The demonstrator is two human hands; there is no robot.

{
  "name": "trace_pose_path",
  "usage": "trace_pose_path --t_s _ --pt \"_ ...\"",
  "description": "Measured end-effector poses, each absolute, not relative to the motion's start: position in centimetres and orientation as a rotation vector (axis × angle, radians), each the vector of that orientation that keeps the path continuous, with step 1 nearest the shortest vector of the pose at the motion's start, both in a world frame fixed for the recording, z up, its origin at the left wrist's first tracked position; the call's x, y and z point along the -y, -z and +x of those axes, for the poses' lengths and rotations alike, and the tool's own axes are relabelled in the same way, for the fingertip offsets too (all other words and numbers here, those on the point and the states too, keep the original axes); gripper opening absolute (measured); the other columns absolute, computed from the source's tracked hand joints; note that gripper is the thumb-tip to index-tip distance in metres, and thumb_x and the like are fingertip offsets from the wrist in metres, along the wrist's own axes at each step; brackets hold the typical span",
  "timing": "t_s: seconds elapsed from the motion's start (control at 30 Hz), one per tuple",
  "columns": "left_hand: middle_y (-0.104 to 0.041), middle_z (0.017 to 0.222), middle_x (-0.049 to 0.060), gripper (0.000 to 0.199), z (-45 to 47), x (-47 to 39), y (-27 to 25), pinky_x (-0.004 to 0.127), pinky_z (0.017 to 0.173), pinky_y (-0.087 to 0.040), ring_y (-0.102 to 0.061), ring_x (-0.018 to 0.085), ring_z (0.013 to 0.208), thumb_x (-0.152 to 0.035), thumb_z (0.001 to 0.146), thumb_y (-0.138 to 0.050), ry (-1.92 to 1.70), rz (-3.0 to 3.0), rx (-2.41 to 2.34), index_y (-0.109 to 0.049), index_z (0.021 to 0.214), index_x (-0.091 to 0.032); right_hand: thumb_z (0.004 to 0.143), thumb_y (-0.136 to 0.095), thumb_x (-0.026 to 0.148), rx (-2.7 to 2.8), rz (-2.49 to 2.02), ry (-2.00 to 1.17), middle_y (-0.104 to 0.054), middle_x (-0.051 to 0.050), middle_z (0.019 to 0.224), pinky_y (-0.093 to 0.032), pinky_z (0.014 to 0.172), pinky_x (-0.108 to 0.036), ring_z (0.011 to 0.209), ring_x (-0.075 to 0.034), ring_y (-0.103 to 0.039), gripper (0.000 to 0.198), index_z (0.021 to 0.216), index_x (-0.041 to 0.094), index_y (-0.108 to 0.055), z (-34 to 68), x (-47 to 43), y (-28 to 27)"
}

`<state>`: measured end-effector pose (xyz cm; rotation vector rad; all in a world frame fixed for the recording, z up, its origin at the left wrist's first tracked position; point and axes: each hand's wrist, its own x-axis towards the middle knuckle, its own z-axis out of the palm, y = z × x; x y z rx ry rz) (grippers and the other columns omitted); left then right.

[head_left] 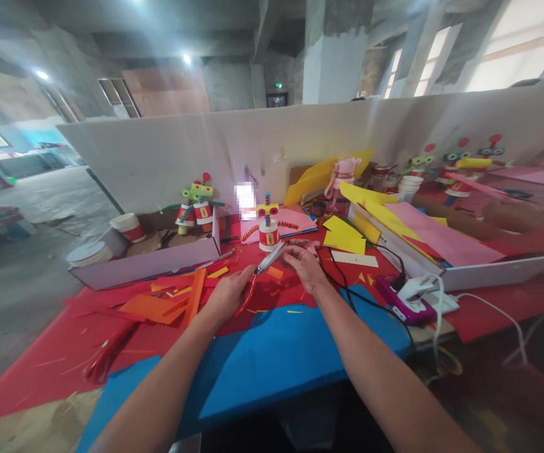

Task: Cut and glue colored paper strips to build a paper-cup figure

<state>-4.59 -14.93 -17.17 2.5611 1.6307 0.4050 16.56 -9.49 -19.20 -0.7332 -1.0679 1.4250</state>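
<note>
My left hand (234, 290) is wrapped around the orange-red handles of a pair of scissors (268, 258). Their silver blades point up and to the right, toward my right hand (302, 265). The fingertips of that hand are pinched together right by the blade tips; whatever sits between them is too small to make out. Just beyond the blades stands a paper-cup robot figure (268, 235), upright, with a red-and-white body, a yellow head with round eyes, and coiled paper arms. Orange paper strips (158, 308) lie left of my left hand.
A shallow box (149, 267) with cups stands at left, beside more robot figures (202, 211). Yellow paper pieces (344, 236) and a pink bottle (346, 173) are behind my right hand. At right are a purple power strip (404, 302) with cables and a white box (498, 270) holding coloured sheets.
</note>
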Motion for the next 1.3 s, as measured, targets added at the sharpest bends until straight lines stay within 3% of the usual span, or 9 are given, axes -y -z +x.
trace_pose_path --t_s 0.57,1.3 --pt "-0.068 0.089 0.007 0.042 -4.44 15.09 16.8 0.025 0.066 -0.04 -0.063 0.02 0.078 -0.012 0.082 -0.041 -0.363 2.568 -1.659 -0.049 0.122 -0.021 0.058 -0.078 0.049 1.12 -0.771 -1.36 -0.07 -0.002 0.075 -0.053 0.081 -0.038 0.075 -0.02 -0.065 0.034 0.073 0.021 -0.067 16.72 9.55 19.1" --pt "-0.068 0.09 0.008 0.042 -4.29 15.25 16.18 0.026 0.068 -0.041 -0.063 0.02 0.08 -0.013 0.084 -0.041 -0.325 2.541 -1.679 -0.049 0.124 -0.02 0.062 -0.074 0.046 1.163 -0.801 -1.279 -0.07 -0.002 0.077 -0.052 0.081 -0.036 0.075 -0.018 -0.065 0.027 0.073 0.021 -0.07 17.02 9.26 19.04"
